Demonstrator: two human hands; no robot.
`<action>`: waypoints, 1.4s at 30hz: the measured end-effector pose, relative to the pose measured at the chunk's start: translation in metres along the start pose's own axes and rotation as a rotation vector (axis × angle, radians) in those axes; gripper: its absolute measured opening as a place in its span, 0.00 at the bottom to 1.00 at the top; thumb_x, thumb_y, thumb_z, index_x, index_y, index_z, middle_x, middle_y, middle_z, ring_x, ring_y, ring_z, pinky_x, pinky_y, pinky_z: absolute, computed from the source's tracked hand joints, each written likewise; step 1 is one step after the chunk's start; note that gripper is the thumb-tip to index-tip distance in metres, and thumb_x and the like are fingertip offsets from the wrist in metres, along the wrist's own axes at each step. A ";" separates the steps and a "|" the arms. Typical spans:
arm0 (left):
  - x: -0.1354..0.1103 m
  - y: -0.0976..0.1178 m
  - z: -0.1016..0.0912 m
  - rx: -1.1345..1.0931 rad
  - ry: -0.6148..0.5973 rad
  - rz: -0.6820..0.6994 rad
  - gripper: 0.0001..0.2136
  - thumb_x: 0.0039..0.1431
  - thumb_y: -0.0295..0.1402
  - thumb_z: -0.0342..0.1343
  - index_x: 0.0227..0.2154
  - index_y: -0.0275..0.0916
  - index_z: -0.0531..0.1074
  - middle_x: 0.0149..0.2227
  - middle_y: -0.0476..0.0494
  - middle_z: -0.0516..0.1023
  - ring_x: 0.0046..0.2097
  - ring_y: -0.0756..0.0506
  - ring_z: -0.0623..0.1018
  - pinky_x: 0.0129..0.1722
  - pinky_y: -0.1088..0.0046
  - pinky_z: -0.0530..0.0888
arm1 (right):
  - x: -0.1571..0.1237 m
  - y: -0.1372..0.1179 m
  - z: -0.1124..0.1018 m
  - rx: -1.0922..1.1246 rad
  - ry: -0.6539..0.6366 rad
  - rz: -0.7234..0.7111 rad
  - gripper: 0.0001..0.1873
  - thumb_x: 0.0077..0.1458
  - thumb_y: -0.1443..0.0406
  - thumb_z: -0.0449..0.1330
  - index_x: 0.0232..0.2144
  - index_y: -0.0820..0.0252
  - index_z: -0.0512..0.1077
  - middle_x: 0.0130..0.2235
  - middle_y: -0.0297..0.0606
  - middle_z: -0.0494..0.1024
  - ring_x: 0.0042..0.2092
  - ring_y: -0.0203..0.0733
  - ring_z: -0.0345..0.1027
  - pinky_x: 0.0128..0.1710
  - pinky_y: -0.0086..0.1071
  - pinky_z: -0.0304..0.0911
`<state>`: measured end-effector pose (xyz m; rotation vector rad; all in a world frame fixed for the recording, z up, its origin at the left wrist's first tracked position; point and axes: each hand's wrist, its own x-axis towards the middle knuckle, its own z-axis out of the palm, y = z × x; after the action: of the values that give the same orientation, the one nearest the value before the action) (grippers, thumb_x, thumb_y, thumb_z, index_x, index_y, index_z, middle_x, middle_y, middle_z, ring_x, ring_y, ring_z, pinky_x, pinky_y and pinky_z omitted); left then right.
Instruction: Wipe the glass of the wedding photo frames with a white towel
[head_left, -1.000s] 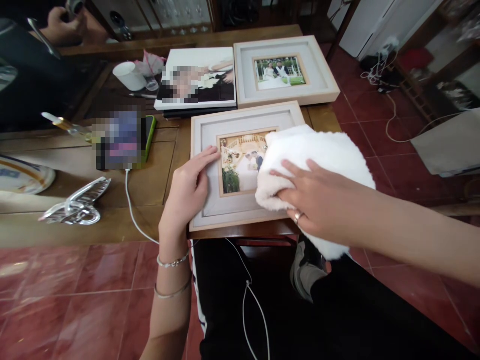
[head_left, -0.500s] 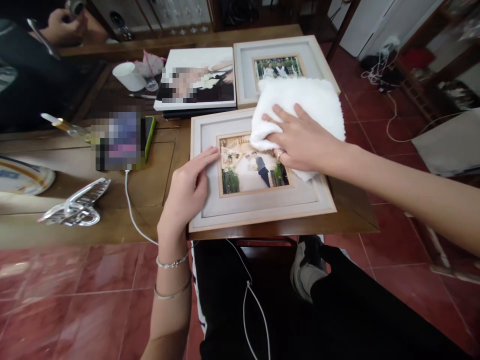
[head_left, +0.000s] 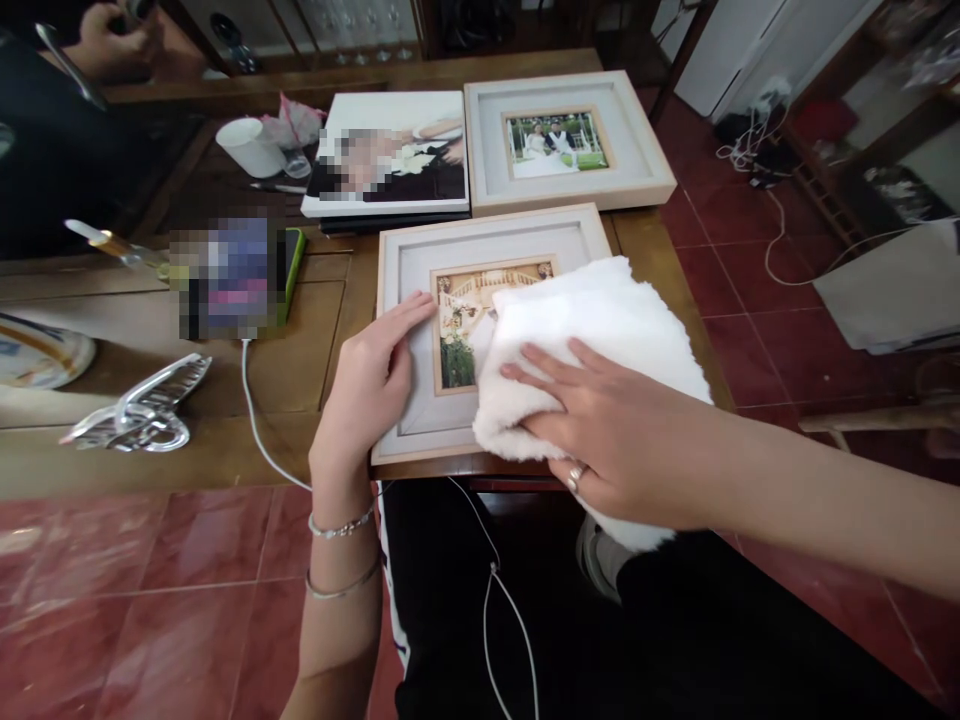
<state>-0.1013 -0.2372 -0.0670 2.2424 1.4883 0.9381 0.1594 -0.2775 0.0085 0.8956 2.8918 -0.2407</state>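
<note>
A light-wood picture frame [head_left: 420,228] holding a photo of a couple lies face up near the table's front edge. My left hand [head_left: 367,380] rests over its left side, fingers stretched out flat on the pale mat. Bunched under my right hand [head_left: 600,420] is a fluffy white cloth [head_left: 592,310], gripped at its fold and pressed on the frame's right half. The cloth hides the lower right of the frame and part of the photo, and its end hangs past the table's front edge.
Behind lie a second picture frame [head_left: 570,188] and a photo album [head_left: 390,208] on a dark one. To the left are a phone [head_left: 292,275] on a white cable, a silver hair claw [head_left: 146,405], a white cup [head_left: 251,150] and a dropper bottle [head_left: 112,242].
My right hand has slid the white cloth from the frame's upper right toward me to its lower right. The rear frame is now uncovered. My left hand stays in place.
</note>
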 end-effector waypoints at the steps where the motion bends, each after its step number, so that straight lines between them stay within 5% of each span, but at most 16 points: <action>1: 0.000 0.000 0.000 0.000 0.000 0.006 0.23 0.67 0.24 0.44 0.58 0.41 0.76 0.63 0.45 0.77 0.66 0.42 0.74 0.70 0.55 0.68 | 0.006 0.006 0.004 -0.013 0.006 0.012 0.18 0.62 0.65 0.57 0.50 0.63 0.81 0.69 0.55 0.64 0.73 0.66 0.52 0.65 0.66 0.58; 7: 0.000 -0.001 -0.001 -0.019 -0.016 0.011 0.23 0.67 0.24 0.44 0.58 0.42 0.76 0.63 0.46 0.77 0.66 0.42 0.74 0.70 0.55 0.68 | 0.045 0.063 0.017 -0.118 0.073 0.118 0.25 0.66 0.65 0.54 0.61 0.67 0.73 0.74 0.55 0.55 0.75 0.65 0.42 0.70 0.69 0.44; 13: 0.001 0.000 -0.001 -0.034 -0.007 -0.004 0.23 0.66 0.24 0.44 0.57 0.43 0.76 0.62 0.48 0.77 0.66 0.42 0.74 0.70 0.54 0.68 | 0.070 0.105 0.011 -0.146 0.181 0.150 0.28 0.65 0.65 0.53 0.65 0.60 0.69 0.75 0.46 0.55 0.76 0.65 0.40 0.69 0.70 0.41; 19: 0.000 -0.001 0.000 -0.034 0.009 -0.004 0.23 0.65 0.23 0.44 0.56 0.44 0.77 0.62 0.49 0.77 0.65 0.43 0.75 0.70 0.57 0.68 | 0.049 0.067 -0.009 -0.030 -0.048 0.160 0.21 0.62 0.72 0.50 0.48 0.64 0.81 0.67 0.53 0.70 0.74 0.67 0.47 0.66 0.74 0.49; 23: 0.000 -0.002 0.001 -0.031 0.021 0.003 0.23 0.66 0.23 0.44 0.56 0.41 0.77 0.62 0.46 0.77 0.65 0.43 0.75 0.70 0.58 0.68 | 0.016 0.021 -0.021 0.052 -0.184 0.084 0.18 0.62 0.71 0.51 0.40 0.62 0.82 0.57 0.53 0.80 0.71 0.61 0.58 0.63 0.65 0.62; 26: 0.000 -0.001 0.001 -0.023 0.015 0.001 0.23 0.66 0.23 0.44 0.57 0.41 0.77 0.62 0.46 0.77 0.66 0.43 0.75 0.70 0.58 0.68 | -0.002 -0.002 -0.025 0.096 -0.130 -0.016 0.14 0.61 0.67 0.55 0.39 0.58 0.82 0.58 0.48 0.79 0.67 0.59 0.65 0.61 0.58 0.66; 30: 0.000 0.000 0.000 -0.012 0.002 -0.018 0.23 0.66 0.24 0.44 0.57 0.43 0.76 0.63 0.48 0.77 0.66 0.43 0.74 0.70 0.56 0.68 | 0.001 -0.005 -0.019 0.118 -0.114 0.001 0.17 0.62 0.67 0.54 0.46 0.58 0.82 0.66 0.48 0.71 0.71 0.58 0.58 0.65 0.58 0.63; 34: 0.000 -0.001 0.000 -0.030 -0.004 0.001 0.23 0.66 0.23 0.44 0.58 0.42 0.76 0.63 0.47 0.77 0.66 0.42 0.74 0.70 0.56 0.67 | 0.029 0.023 -0.005 0.023 -0.095 0.094 0.22 0.65 0.68 0.51 0.57 0.65 0.76 0.73 0.51 0.58 0.76 0.60 0.43 0.69 0.66 0.52; 42: 0.000 -0.002 0.001 -0.061 0.004 0.013 0.23 0.67 0.23 0.45 0.58 0.42 0.76 0.62 0.46 0.77 0.66 0.41 0.74 0.70 0.56 0.68 | 0.081 0.104 0.010 -0.154 0.131 0.231 0.27 0.66 0.65 0.52 0.65 0.70 0.68 0.75 0.54 0.49 0.76 0.66 0.34 0.71 0.70 0.39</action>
<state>-0.1025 -0.2365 -0.0687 2.2105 1.4290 0.9789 0.1529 -0.1500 -0.0258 1.2442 2.8374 0.0625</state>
